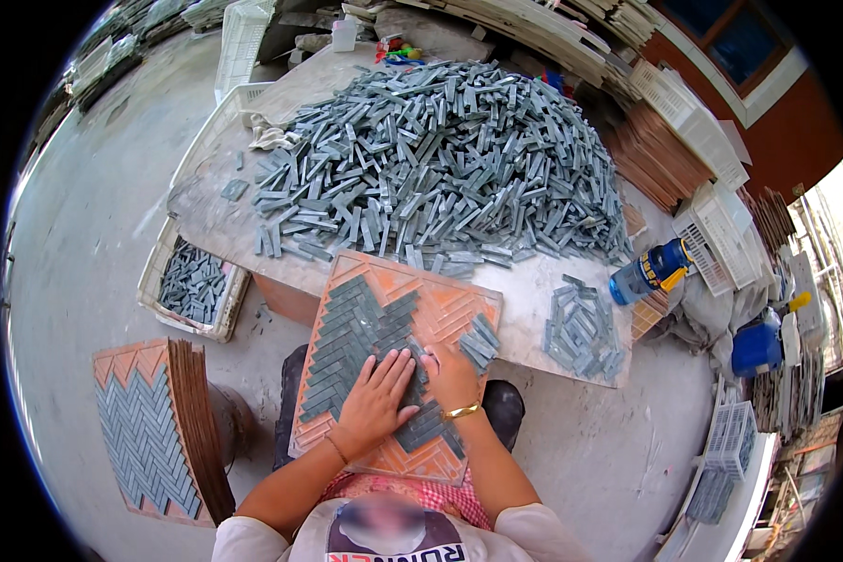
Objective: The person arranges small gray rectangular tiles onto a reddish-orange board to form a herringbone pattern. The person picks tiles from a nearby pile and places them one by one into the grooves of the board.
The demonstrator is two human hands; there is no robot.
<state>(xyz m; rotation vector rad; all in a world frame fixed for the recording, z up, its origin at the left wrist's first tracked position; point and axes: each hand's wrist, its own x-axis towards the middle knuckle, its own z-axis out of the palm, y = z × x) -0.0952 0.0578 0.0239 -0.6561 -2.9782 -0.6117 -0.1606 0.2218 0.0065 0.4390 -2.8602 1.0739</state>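
Left hand [377, 398] flat, fingers spread on herringbone tiles [351, 347] | right hand [451, 375] fingers curled, pressing tiles | orange mould board [440, 309] overhangs table edge [534, 290] | risk: board tipping, strips shifting.

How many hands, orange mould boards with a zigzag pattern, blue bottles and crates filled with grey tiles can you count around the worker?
Hands: 2, the left hand and the right hand
Orange mould boards: 2, one under the hands, one on the stack
Blue bottle: 1
Crate of grey tiles: 1
Total: 6
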